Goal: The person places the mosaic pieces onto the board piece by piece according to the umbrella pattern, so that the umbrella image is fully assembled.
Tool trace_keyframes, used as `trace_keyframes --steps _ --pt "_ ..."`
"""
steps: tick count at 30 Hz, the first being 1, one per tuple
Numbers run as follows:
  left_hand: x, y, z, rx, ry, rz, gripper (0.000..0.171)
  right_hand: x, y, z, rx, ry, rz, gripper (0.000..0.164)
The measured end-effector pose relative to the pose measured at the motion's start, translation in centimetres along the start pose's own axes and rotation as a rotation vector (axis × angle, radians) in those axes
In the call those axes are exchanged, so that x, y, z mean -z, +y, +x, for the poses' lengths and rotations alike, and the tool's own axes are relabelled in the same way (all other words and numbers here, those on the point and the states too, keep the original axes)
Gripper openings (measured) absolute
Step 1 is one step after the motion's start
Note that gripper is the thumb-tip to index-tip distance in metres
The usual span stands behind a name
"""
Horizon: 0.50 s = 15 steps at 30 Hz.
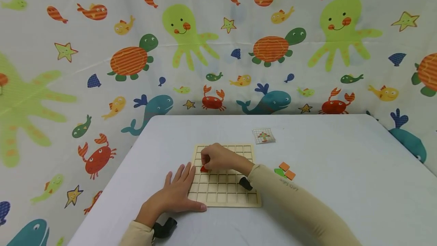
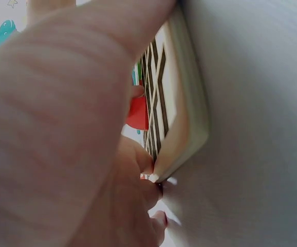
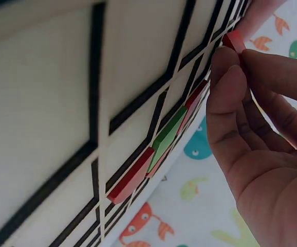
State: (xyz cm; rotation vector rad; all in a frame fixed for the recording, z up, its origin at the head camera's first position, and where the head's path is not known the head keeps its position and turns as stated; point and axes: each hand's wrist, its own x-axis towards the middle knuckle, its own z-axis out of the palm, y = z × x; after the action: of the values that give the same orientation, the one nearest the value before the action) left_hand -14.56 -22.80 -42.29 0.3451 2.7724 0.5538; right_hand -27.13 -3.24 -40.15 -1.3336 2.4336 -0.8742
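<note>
A wooden board (image 1: 218,198) with a grid of square cells lies on the white table. My right hand (image 1: 220,157) reaches over its left part and pinches a red piece (image 3: 234,40) between thumb and fingers, at the grid surface. Whether the piece lies in a cell, I cannot tell. In the right wrist view, a red tile (image 3: 130,176) and a green tile (image 3: 167,136) sit on the grid, with more red behind them. My left hand (image 1: 175,194) rests with fingers spread, its fingertips against the board's left edge and its thumb by the front left corner.
Right of the board lie two orange tiles (image 1: 284,166) and a green piece (image 1: 280,172), partly beside my right sleeve (image 1: 293,193). Behind the board is a small card (image 1: 264,136) with a printed grid pattern. A patterned curtain (image 1: 218,48) hangs behind the table.
</note>
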Motion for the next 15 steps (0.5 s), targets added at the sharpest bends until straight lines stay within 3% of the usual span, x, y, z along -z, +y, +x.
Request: trace_keyframes --steps 15 --pt "0.23 -0.22 0.32 -0.015 -0.007 -0.017 0.135 -0.54 -0.38 0.20 0.028 -0.030 -0.198 0.021"
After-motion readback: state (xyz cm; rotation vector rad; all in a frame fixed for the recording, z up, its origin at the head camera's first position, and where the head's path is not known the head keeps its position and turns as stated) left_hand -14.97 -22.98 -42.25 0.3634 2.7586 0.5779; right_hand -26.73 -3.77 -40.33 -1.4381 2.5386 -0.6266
